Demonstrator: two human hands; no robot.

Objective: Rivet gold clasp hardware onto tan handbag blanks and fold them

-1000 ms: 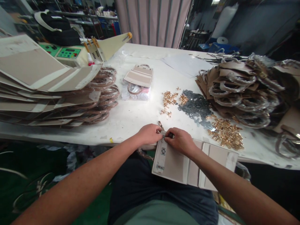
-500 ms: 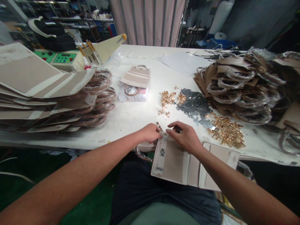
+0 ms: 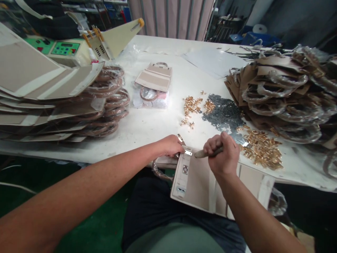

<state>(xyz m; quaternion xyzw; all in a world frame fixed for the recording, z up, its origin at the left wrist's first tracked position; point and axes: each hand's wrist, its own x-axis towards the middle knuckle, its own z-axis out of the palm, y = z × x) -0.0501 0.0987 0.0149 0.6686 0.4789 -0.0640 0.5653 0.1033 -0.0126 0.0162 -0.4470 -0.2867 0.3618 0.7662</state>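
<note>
A beige bag panel (image 3: pixel 200 179) lies open at the table's front edge, partly over my lap. My left hand (image 3: pixel 172 146) is closed at its top left corner, pinching a gold clasp piece (image 3: pixel 180 138). Just right of those fingertips a flat silver plate (image 3: pixel 187 153) sits on the panel. My right hand (image 3: pixel 222 151) is wrapped round a tool with a rounded, worn end (image 3: pixel 201 154), which points left toward the plate. Lower on the same edge are a square metal fitting (image 3: pixel 185 169) and another metal plate (image 3: pixel 180 190).
Stacked beige panels (image 3: pixel 50 116) with wrapped handles stand at left, brown wrapped pieces (image 3: pixel 276 88) at right. Between them are a small bag (image 3: pixel 155 77), gold fittings (image 3: pixel 192 104), dark metal plates (image 3: pixel 223 112) and a larger gold pile (image 3: pixel 263 149). A control box (image 3: pixel 65 49) stands behind.
My right hand has moved right and turned into a fist, with the tool now plainly visible in it. The silver plate shows beside my left fingers. The view has shifted slightly.
</note>
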